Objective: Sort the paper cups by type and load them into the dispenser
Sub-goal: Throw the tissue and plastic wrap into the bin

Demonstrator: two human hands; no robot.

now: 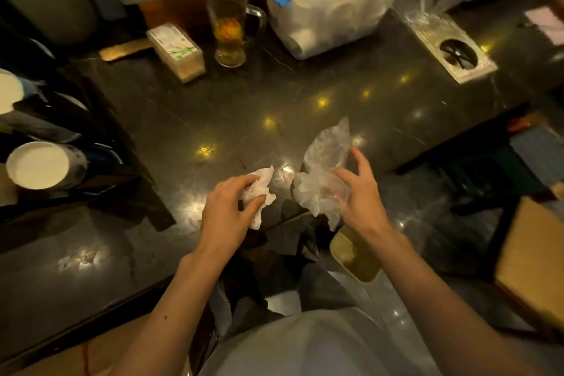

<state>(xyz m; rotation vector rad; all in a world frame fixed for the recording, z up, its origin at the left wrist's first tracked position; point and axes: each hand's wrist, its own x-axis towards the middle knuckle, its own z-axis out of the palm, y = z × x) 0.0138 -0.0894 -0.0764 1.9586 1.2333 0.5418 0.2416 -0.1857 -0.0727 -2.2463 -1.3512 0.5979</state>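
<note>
Near edge of dark glossy tabletop (pixel 274 94): left hand (pixel 225 207), fingers clamped on crumpled white paper (pixel 261 189); right hand (pixel 361 195), fingers clamped on crumpled clear plastic bag (pixel 323 168).

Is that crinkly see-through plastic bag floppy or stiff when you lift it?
Probably floppy: the crumpled clear plastic bag droops in loose folds around the right hand holding it. It looks thin, so it is likely very light. Its shiny surface suggests it may slide easily in a loose grip.
</note>
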